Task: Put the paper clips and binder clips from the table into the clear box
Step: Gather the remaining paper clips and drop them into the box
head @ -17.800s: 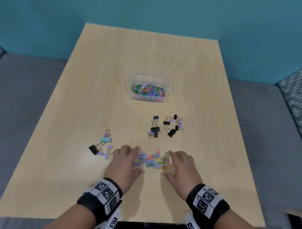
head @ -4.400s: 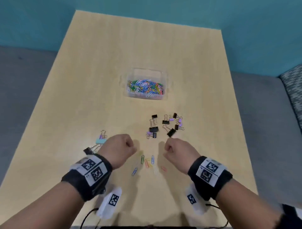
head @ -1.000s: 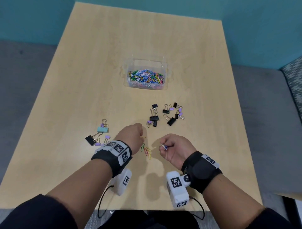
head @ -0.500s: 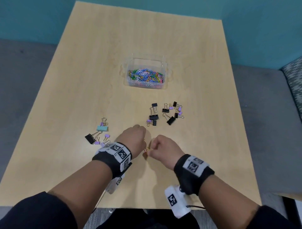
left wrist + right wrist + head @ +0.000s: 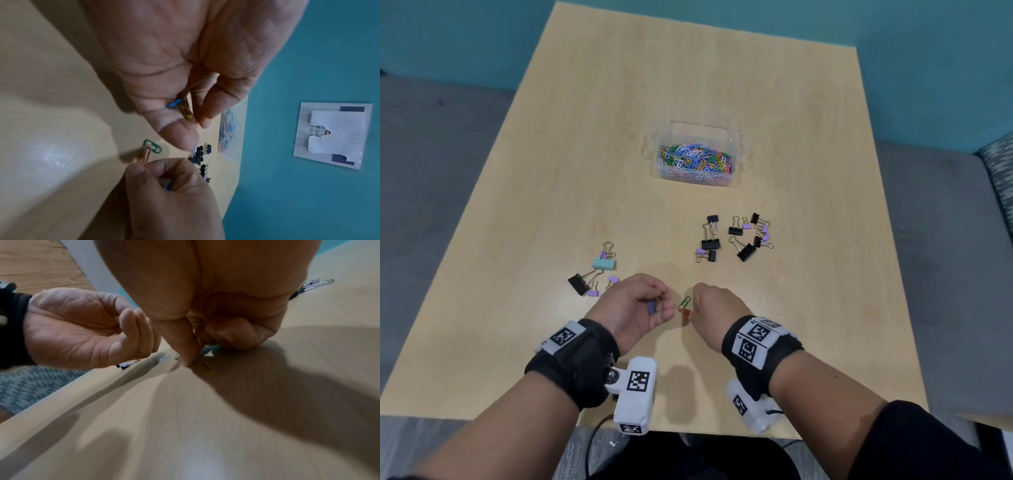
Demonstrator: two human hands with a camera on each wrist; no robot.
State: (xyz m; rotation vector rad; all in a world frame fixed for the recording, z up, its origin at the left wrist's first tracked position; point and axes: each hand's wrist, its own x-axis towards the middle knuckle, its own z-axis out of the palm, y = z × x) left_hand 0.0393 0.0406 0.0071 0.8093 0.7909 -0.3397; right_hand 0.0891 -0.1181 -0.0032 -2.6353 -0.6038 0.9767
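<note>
Head view: both hands low over the near middle of the tabletop (image 5: 808,144), almost knuckle to knuckle.
Left hand (image 5: 635,308): palm turned up, fingers curled, and in that grip sit a blue paper clip (image 5: 174,103) and a brownish-gold one (image 5: 186,110).
Right hand (image 5: 717,310): knuckles up, thumb and forefinger pinching an orange paper clip (image 5: 145,158) right at the wood; a bit of blue peeks out from inside the curled fingers, too small to make out.
Green paper clip (image 5: 685,303): lying flat between the two hands, its end touching or crossing the orange one.
Clear box (image 5: 736,150): further out at the middle of the tabletop, well apart from the hands, with a heap of coloured paper clips (image 5: 695,159) inside.
Binder clips, right cluster (image 5: 736,238): black and lilac, between the box and the hands.
Binder clips, left cluster (image 5: 594,272): one mint, one black, some small lilac, just beyond the left hand.
Writing: the left wrist view catches a torn white label (image 5: 333,134) on the teal wall, only the fragments "d an" and "d in th" readable.
Wrist bands (image 5: 756,342): black, carrying square black-and-white code markers, no words.
</note>
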